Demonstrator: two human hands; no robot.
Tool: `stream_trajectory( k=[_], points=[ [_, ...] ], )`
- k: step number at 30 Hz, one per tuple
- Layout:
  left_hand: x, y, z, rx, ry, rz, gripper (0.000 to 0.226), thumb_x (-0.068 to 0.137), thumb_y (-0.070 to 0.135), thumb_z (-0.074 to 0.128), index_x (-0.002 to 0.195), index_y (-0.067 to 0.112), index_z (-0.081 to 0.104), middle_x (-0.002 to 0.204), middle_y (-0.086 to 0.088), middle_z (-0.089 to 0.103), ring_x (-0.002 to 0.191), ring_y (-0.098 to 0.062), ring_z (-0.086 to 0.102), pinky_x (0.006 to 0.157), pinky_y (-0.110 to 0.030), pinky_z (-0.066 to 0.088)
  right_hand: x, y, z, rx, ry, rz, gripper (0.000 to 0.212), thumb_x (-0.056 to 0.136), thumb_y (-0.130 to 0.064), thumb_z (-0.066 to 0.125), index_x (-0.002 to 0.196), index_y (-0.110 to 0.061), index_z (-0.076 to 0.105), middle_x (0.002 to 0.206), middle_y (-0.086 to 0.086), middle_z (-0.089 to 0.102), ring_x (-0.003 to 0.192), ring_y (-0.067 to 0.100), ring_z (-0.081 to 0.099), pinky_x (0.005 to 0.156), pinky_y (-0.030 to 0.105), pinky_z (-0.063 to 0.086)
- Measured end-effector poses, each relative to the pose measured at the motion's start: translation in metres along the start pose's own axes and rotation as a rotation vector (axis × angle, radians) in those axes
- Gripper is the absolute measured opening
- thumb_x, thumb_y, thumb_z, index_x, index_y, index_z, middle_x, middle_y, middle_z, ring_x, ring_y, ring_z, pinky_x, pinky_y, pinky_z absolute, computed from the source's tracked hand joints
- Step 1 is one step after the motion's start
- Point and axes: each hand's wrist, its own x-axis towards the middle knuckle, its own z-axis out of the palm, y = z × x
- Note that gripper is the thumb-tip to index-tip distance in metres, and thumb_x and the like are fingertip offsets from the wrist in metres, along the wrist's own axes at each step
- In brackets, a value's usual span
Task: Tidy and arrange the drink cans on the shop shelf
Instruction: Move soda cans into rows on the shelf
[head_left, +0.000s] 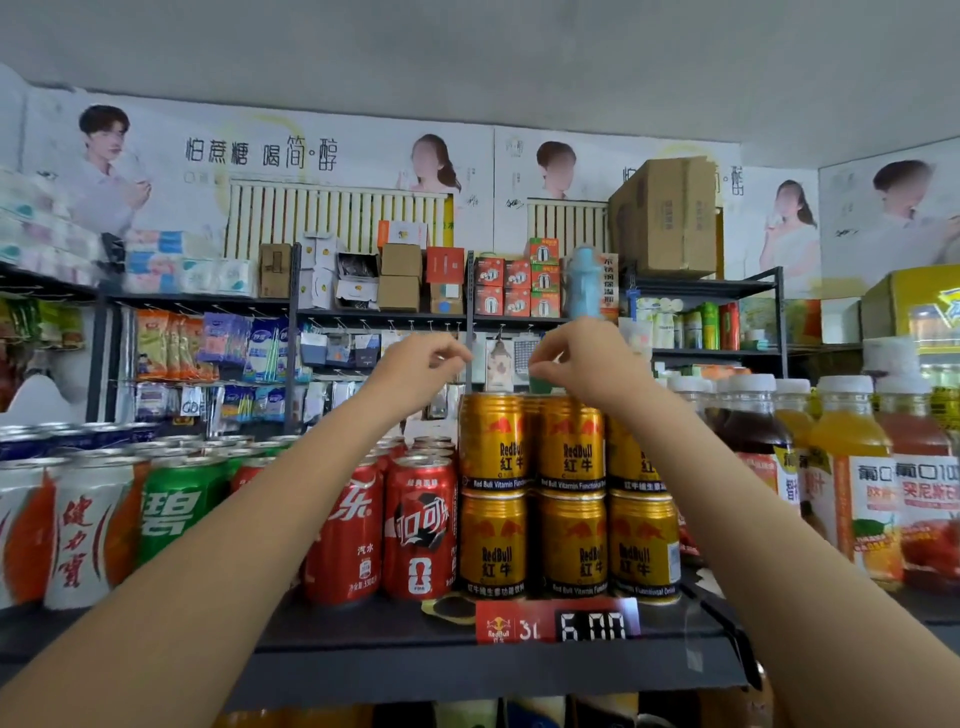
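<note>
gold stack nearly square, hands above it

we are at the shelf (363, 642) with both hands raised over the gold cans (571, 493), which stand two tiers high near the front edge, right of the middle, above the price tag (558, 623). our left hand (421, 364) hovers over the back of the stack's left corner, fingers curled down toward the thumb; we see nothing in it. our right hand (576, 364) sits just above the top tier, fingers also curled and bunched. whether they pinch a can rim or only hang over it, we cannot tell.

the gold stack looks mostly done: three columns, upright, labels largely facing out, though the right column is partly hidden by our arm. the red cans (395, 525) to its left stand in rows running back, two at the front edge. the green cans (179, 504) and the white-orange cans (78, 525) further left are upright too, in rows.

we judge that little is left here: perhaps nudging the top tier flush and turning a few labels.
</note>
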Motion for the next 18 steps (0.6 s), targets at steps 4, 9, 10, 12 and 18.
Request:
stream_trajectory(
  k=[4,9,10,12,18],
  points=[
    [0.015,-0.010,0.006,0.096,-0.064,-0.020,0.022,0.093,0.016,0.052,0.111,0.016,0.064,0.118,-0.002,0.062,0.109,-0.016,0.056,0.095,-0.030,0.044,0.029,-0.001,0.011,0.023,-0.153,-0.037,0.014,0.086,-0.012,0.063,0.097,-0.008,0.071,0.103,0.004,0.069,0.085,0.009,0.058,0.078,0.020,0.044],
    [0.034,-0.025,0.017,0.170,-0.176,-0.028,0.030,0.093,0.012,0.049,0.122,0.016,0.058,0.121,-0.002,0.060,0.108,-0.016,0.056,0.076,-0.022,0.043,0.064,-0.003,0.026,-0.066,-0.343,-0.088,0.016,0.085,-0.012,0.064,0.100,-0.010,0.070,0.103,0.002,0.069,0.086,0.008,0.057,0.080,0.020,0.045],
    [0.038,-0.028,0.017,0.189,-0.205,-0.032,0.032,0.093,0.012,0.049,0.124,0.016,0.057,0.122,-0.003,0.059,0.109,-0.016,0.056,0.076,-0.023,0.043,0.070,-0.003,0.028,-0.088,-0.371,-0.093,0.017,0.085,-0.011,0.064,0.101,-0.009,0.070,0.104,0.002,0.069,0.087,0.009,0.058,0.081,0.020,0.045],
    [0.046,-0.033,0.018,0.223,-0.263,-0.034,0.033,0.093,0.012,0.050,0.125,0.017,0.056,0.126,-0.003,0.057,0.111,-0.017,0.056,0.088,-0.029,0.046,0.081,0.000,0.034,-0.139,-0.426,-0.088,0.018,0.085,-0.011,0.064,0.102,-0.010,0.070,0.105,0.003,0.069,0.093,0.012,0.060,0.084,0.023,0.046],
    [0.061,-0.037,0.027,0.319,-0.345,0.032,0.028,0.089,0.013,0.057,0.116,0.012,0.063,0.117,-0.004,0.062,0.104,-0.018,0.058,0.089,-0.026,0.044,0.104,0.006,0.049,-0.309,-0.572,-0.075,0.021,0.083,-0.013,0.066,0.103,-0.012,0.072,0.104,0.002,0.071,0.101,0.015,0.062,0.092,0.028,0.047]
  ],
)
